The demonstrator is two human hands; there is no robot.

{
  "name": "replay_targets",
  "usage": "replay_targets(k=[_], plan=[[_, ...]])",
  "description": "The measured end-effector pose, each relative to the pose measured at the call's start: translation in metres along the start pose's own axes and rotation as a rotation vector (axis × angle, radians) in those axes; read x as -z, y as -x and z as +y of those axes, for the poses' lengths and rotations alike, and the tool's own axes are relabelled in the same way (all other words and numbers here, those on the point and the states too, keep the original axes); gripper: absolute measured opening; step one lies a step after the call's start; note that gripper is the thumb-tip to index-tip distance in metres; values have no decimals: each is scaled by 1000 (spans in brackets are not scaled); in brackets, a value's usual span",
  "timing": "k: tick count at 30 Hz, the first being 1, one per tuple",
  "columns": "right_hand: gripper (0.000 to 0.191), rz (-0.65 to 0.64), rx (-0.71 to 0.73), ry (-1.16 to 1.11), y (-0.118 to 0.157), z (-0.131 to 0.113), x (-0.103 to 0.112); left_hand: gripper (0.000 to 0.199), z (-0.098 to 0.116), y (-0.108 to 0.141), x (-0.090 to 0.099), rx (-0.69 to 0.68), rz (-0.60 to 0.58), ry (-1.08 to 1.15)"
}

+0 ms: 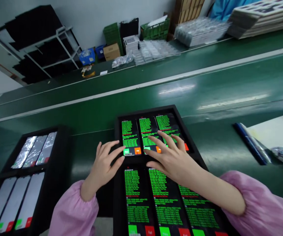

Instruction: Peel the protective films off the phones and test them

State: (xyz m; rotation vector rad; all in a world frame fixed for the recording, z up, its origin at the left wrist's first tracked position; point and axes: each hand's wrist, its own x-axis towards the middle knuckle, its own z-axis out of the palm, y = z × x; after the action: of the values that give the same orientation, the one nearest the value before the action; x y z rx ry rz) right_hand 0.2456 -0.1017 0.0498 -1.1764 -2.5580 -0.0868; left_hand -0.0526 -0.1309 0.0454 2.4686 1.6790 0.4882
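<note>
A black tray (197, 157) holds two rows of smartphones with lit screens of green and some red text. Green and red or orange buttons show at the bottom of their screens. My left hand (107, 164) is at the tray's left side, fingers apart, its fingertips by the lower edge of the upper-left phone (130, 134). Over the upper-middle phone (148, 127) my right hand (172, 159) is spread, holding nothing; I cannot tell whether its fingertips touch the glass. It partly covers the upper-right phone (164, 123) and the lower row.
At the left stands a second black tray (46, 173) of phones with pale screens. Dark blue pens or markers (251, 144) and white paper (276, 131) lie at the right. Behind, the green bench (136, 98) runs up to stacked trays (201, 31) and a cardboard box (111, 51).
</note>
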Motion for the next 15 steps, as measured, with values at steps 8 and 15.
replay_targets(k=[8,15], plan=[[38,104,-164,63,34,27,11,42,9,51,-6,-3,107,81],[49,100,-189,48,125,-40,39,48,40,128,3,-240,-124,33]])
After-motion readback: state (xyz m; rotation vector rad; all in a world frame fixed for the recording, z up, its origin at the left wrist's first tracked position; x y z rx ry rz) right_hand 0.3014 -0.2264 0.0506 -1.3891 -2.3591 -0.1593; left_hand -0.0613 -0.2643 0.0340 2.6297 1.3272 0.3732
